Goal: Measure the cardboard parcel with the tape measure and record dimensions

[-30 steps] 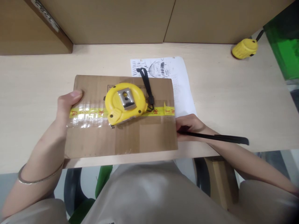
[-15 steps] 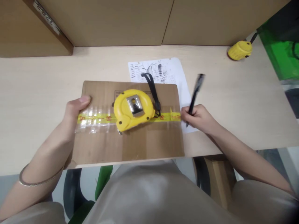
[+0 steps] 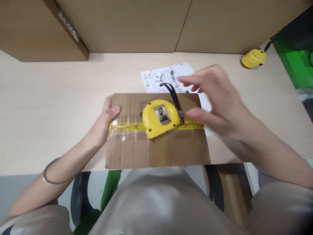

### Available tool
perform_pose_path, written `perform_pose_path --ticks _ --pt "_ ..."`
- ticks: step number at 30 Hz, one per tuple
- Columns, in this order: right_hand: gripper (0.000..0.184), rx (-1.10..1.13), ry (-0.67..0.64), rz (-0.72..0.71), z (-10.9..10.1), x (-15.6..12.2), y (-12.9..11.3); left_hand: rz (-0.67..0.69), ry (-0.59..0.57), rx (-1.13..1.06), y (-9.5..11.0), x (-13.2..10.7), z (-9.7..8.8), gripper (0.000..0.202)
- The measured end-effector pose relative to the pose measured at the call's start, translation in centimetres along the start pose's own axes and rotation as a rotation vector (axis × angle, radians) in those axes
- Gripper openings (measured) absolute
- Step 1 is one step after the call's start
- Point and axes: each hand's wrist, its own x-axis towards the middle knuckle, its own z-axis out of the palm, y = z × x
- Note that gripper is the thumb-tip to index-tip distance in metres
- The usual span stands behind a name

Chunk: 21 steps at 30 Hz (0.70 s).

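Observation:
A flat cardboard box point(image 3: 171, 150) with yellow printed tape across it lies at the desk's near edge. A yellow tape measure point(image 3: 158, 119) with a metal clip and black wrist strap rests on its top. My left hand point(image 3: 105, 122) grips the box's left edge, thumb on top. My right hand point(image 3: 215, 101) hovers above the box's right side, fingers spread and empty, just right of the tape measure. A printed white sheet point(image 3: 168, 76) lies behind the box, partly under it and my hand.
A second yellow tape measure point(image 3: 253, 58) sits at the far right of the light wooden desk point(image 3: 49, 98). Large cardboard boxes point(image 3: 127, 23) line the back. A green object point(image 3: 297, 62) stands at the right edge.
My right hand no longer holds the black pen; it has lifted and moved left over the box, open. The pen is out of sight. The box appears further right in view.

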Motion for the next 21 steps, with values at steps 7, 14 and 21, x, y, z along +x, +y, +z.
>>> perform_pose_path --ticks 7,14,21 --pt "0.054 0.395 -0.342 -0.101 1.5 2.5 -2.5 0.279 -0.038 0.231 0.5 -0.3 -1.5 0.022" --pt "0.052 0.434 -0.307 -0.106 1.4 5.1 -7.0 0.128 0.042 -0.229 -0.3 0.1 -1.2 0.048" --pt "0.050 0.092 -0.357 -0.078 3.3 6.4 -8.6 0.114 -0.089 -0.041 -1.5 0.4 -2.6 0.027"
